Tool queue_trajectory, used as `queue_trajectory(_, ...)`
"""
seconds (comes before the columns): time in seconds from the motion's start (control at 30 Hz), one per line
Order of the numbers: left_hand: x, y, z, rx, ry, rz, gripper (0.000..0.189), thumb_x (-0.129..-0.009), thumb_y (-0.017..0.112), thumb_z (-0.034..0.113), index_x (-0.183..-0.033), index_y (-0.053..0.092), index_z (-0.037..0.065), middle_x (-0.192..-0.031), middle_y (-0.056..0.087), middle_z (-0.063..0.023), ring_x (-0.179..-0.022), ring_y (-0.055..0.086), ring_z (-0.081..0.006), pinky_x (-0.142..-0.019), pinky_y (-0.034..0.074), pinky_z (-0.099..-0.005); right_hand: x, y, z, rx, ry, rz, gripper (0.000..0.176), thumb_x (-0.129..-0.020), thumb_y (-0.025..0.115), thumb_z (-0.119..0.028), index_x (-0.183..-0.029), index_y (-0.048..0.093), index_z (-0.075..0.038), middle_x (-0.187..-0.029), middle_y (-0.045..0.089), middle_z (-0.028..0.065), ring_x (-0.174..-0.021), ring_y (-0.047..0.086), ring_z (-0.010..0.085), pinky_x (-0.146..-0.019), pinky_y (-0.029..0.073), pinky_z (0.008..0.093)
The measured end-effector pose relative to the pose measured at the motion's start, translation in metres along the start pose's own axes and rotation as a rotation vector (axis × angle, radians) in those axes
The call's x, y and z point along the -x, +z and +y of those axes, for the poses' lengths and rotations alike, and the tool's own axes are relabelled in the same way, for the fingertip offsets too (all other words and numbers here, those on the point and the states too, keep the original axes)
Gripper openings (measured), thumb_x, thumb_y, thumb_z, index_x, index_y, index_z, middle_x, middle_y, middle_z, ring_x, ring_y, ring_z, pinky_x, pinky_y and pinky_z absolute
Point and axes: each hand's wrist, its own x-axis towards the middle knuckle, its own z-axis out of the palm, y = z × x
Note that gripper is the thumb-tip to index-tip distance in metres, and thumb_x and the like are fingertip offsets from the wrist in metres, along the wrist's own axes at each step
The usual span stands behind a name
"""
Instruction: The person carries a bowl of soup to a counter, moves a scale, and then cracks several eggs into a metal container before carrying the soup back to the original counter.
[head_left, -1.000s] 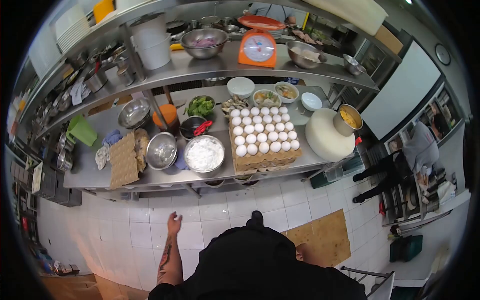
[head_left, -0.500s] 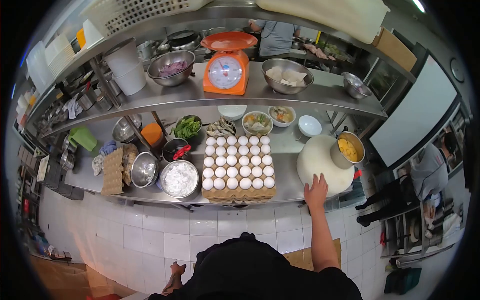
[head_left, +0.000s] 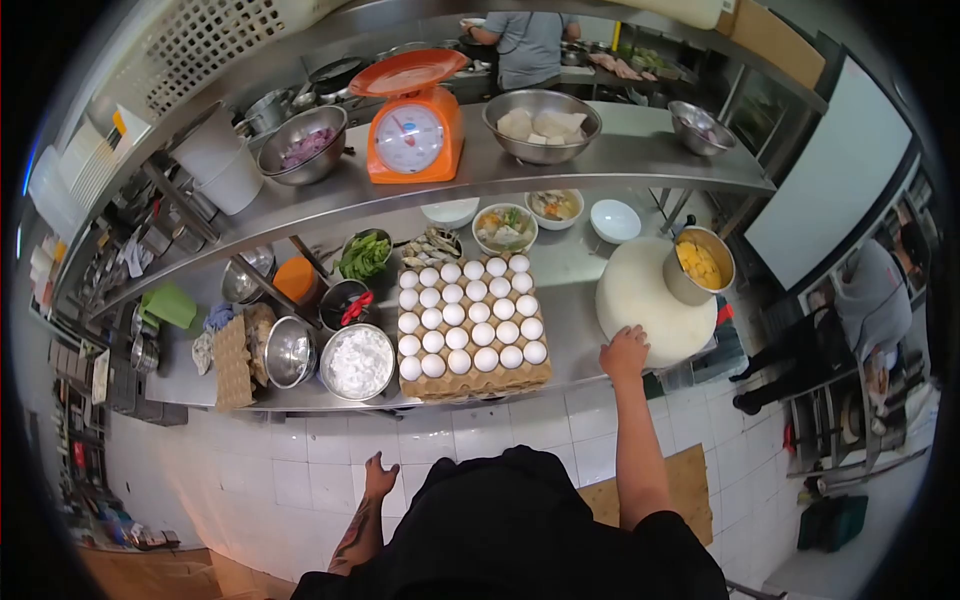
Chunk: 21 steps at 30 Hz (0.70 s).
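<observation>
My right hand (head_left: 625, 352) is at the near left rim of a thick round white cutting board (head_left: 655, 300), fingers bent slightly and apart, nothing visible between them. On the board's far right side stands a metal pot (head_left: 697, 288) with yellow chunks (head_left: 698, 264) inside. My left hand (head_left: 380, 477) hangs over the floor before the counter, holding nothing, thumb and fingers apart. Between my arms, on the counter, is a stacked egg tray (head_left: 475, 385) filled with white eggs (head_left: 480, 310). Left of it sits a bowl of white powder (head_left: 358, 362).
A steel shelf (head_left: 400, 205) crosses above the counter, carrying an orange scale (head_left: 415, 140) and metal bowls. Behind the eggs are soup bowls (head_left: 504, 228) and leafy greens (head_left: 364, 256). Red-handled scissors (head_left: 357, 306) lie at a dark bowl. Other people (head_left: 527, 50) stand beyond and at the right.
My right hand has drawn to the board's near left rim, its fingers less spread. My left hand has come forward and right. The view has shifted and tilted slightly.
</observation>
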Motion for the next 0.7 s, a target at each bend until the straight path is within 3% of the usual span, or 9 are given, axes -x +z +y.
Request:
queue_trajectory(0.2,-0.010,-0.006,-0.004,0.026,0.009,0.022,0.083,-0.082,0.077,0.029,-0.145,0.037,-0.006,-0.145,0.037,-0.0348,-0.136,0.038,-0.0486,-0.112,0.038,-0.0504,0.004,-0.011,0.003,0.043,-0.006,-0.093,0.075,-0.084,0.071,-0.038,-0.138,0.048,0.007,-0.145,0.044,0.0270,-0.134,0.045,0.0406,-0.103,0.044,0.0545)
queue_trajectory(0.27,-0.002,-0.008,-0.013,-0.176,0.063,0.079,0.071,-0.083,0.076,0.026,-0.138,0.046,-0.008,-0.131,0.055,-0.0320,-0.120,0.057,-0.0428,-0.099,0.049,-0.0482,0.006,-0.012,0.006,0.060,-0.021,-0.069,0.077,-0.084,0.071,-0.038,-0.140,0.046,0.007,-0.145,0.043,0.0267,-0.134,0.044,0.0405,-0.103,0.044,0.0547)
queue_trajectory(0.3,-0.004,-0.014,-0.014,-0.177,0.064,0.079,0.071,-0.083,0.076,0.026,-0.138,0.046,-0.008,-0.131,0.055,-0.0320,-0.120,0.057,-0.0428,-0.099,0.049,-0.0482,0.006,-0.015,0.007,0.008,-0.012,-0.117,0.076,-0.085,0.070,-0.035,-0.143,0.043,0.007,-0.150,0.039,0.0276,-0.138,0.040,0.0417,-0.106,0.040,0.0563)
queue_trajectory(0.37,-0.005,-0.038,-0.015,0.252,-0.189,-0.185,0.051,-0.086,0.074,0.024,-0.124,0.060,-0.008,-0.104,0.071,-0.0225,-0.086,0.072,-0.0305,-0.078,0.058,-0.0399,0.006,-0.018,0.006,-0.043,-0.018,-0.165,0.076,-0.086,0.068,-0.033,-0.145,0.041,0.007,-0.154,0.035,0.0286,-0.142,0.036,0.0428,-0.110,0.036,0.0578)
queue_trajectory(0.4,-0.003,-0.051,-0.012,0.455,-0.063,-0.178,0.033,-0.091,0.069,0.021,-0.110,0.068,-0.006,-0.082,0.074,-0.0130,-0.061,0.068,-0.0188,-0.060,0.056,-0.0304,0.005,-0.017,0.007,-0.016,-0.026,-0.173,0.078,-0.086,0.068,-0.034,-0.146,0.040,0.007,-0.154,0.035,0.0295,-0.142,0.036,0.0432,-0.110,0.036,0.0573)
queue_trajectory(0.47,-0.003,-0.099,0.032,0.457,0.072,-0.125,0.027,-0.098,0.065,0.022,-0.107,0.069,-0.003,-0.085,0.074,-0.0087,-0.064,0.065,-0.0129,-0.058,0.053,-0.0281,0.003,-0.015,0.005,0.013,-0.064,-0.179,0.080,-0.085,0.068,-0.034,-0.147,0.038,0.007,-0.154,0.034,0.0305,-0.142,0.036,0.0437,-0.110,0.037,0.0567)
queue_trajectory(0.57,-0.018,-0.193,0.126,0.370,0.326,0.048,0.026,-0.097,0.067,0.024,-0.105,0.071,0.000,-0.084,0.070,-0.0045,-0.071,0.061,-0.0096,-0.065,0.050,-0.0252,-0.004,-0.020,0.000,0.081,-0.091,-0.172,0.079,-0.083,0.070,-0.038,-0.143,0.045,0.008,-0.149,0.040,0.0307,-0.137,0.041,0.0462,-0.106,0.041,0.0546)
queue_trajectory(0.6,-0.011,-0.227,0.181,0.248,0.501,0.288,0.025,-0.096,0.068,0.021,-0.105,0.070,-0.001,-0.091,0.072,-0.0073,-0.078,0.064,-0.0122,-0.071,0.052,-0.0273,-0.006,-0.024,-0.004,0.124,-0.090,-0.225,0.078,-0.082,0.070,-0.041,-0.138,0.049,0.009,-0.144,0.045,0.0300,-0.133,0.044,0.0462,-0.103,0.044,0.0531)
queue_trajectory(0.7,-0.012,-0.319,0.290,0.087,0.849,0.622,0.037,-0.090,0.069,0.012,-0.124,0.063,0.000,-0.119,0.066,-0.0185,-0.116,0.061,-0.0346,-0.102,0.044,-0.0405,-0.013,-0.014,-0.011,0.236,-0.113,-0.266,0.072,-0.080,0.073,-0.045,-0.128,0.059,0.008,-0.137,0.053,0.0264,-0.129,0.048,0.0434,-0.102,0.046,0.0505)
